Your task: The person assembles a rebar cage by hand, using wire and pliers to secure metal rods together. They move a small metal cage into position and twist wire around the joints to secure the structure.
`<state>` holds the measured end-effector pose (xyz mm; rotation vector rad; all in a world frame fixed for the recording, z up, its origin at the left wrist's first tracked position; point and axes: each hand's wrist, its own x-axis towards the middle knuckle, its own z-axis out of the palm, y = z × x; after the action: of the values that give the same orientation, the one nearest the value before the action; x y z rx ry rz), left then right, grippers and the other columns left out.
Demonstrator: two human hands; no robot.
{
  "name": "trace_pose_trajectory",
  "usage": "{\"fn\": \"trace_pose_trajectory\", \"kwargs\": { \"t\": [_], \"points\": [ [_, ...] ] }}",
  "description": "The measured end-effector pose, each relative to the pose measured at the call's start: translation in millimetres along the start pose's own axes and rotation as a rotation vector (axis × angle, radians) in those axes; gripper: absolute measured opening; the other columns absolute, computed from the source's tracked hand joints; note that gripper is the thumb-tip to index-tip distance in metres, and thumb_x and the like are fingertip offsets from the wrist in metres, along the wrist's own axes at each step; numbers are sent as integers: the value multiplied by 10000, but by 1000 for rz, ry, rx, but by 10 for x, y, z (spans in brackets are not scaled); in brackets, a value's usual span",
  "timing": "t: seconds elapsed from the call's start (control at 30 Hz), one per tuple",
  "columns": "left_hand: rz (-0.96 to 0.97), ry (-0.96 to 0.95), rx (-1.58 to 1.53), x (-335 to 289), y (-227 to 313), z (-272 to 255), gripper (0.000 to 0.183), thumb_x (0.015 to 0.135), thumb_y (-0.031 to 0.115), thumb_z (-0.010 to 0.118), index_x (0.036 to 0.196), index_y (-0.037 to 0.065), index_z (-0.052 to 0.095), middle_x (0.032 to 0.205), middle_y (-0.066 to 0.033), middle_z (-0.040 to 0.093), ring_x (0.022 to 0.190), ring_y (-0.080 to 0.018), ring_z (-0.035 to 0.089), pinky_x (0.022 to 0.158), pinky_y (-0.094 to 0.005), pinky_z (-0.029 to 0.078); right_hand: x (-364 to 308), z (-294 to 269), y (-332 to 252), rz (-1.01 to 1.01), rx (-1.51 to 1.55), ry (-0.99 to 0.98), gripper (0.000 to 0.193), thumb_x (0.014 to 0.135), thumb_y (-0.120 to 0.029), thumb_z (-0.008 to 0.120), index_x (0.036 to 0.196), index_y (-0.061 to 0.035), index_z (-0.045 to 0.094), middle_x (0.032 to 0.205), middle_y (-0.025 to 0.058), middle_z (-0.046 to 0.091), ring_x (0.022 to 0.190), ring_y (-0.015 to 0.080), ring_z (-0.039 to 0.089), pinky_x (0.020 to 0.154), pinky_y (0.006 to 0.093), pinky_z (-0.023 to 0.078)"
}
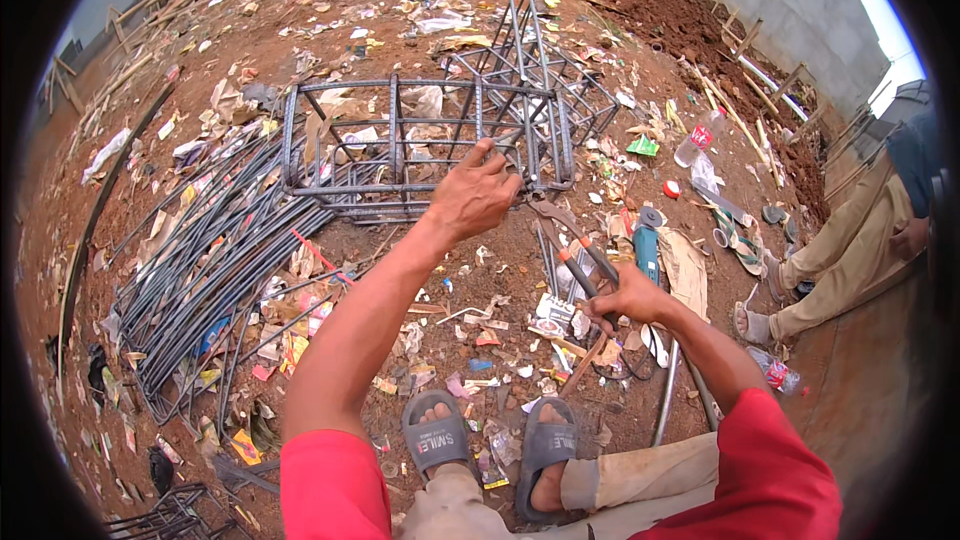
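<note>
Head view:
- Rebar cage (430,140) lies on the dirt ahead of the feet.
- Left hand (472,195) grips the cage's near bar.
- Right hand (630,298) is closed on pincers (565,240), jaws seemingly at the cage corner.
- Loose rebar (200,270) lies left of the cage.

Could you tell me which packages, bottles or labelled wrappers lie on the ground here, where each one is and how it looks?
Plastic bottle: upper right on the dirt, lying down, clear with a red label.
Second plastic bottle: right, near the other person's sandalled foot, clear with a red label.
Green wrapper: left of the first bottle, flat and crumpled.
Small printed carton: just left of the right hand, white, flattened.
</note>
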<state>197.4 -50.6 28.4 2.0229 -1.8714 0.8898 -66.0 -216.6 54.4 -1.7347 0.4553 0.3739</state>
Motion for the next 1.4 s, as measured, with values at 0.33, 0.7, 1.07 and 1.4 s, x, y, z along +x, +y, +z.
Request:
{"fn": "trace_pose_trajectory", "kwargs": {
  "t": [0.33,0.7,1.07,1.4],
  "points": [
    [-6,-77,-10,-43,-66,-13,84,877,155,559,818,101,583,686,-39,637,878,-186,598,1099,-460,277,135,-329,-119,61,-209,-59,368,731,-132,729,1020,0,544,891,122,674,700,171,650,593,312,509],
    [-79,-80,-166,63,-16,-71,343,798,197,631,1131,114,628,922,-45,653,1047,-201,566,1130,-444,224,-388,67,-652,-67,-830,260,828,739,-261,710,1468,-67,367,1322,197,533,1064,336,616,902,468,497],
    [-90,-14,-155,151,4,-118,273,786,176,684,1039,75,664,902,-37,645,1005,-191,562,1061,-420,264,116,842,-44,-201,-896,758,522,834,-205,629,1346,-249,537,1337,143,521,1064,317,567,763,446,526],
    [-96,17,-166,66,0,-143,302,765,184,696,1051,92,667,913,-20,659,994,-190,568,1065,-425,261,425,658,344,-212,276,89,504,712,-82,620,1188,-41,458,702,60,539,557,180,539,529,323,439]
  ]
}}
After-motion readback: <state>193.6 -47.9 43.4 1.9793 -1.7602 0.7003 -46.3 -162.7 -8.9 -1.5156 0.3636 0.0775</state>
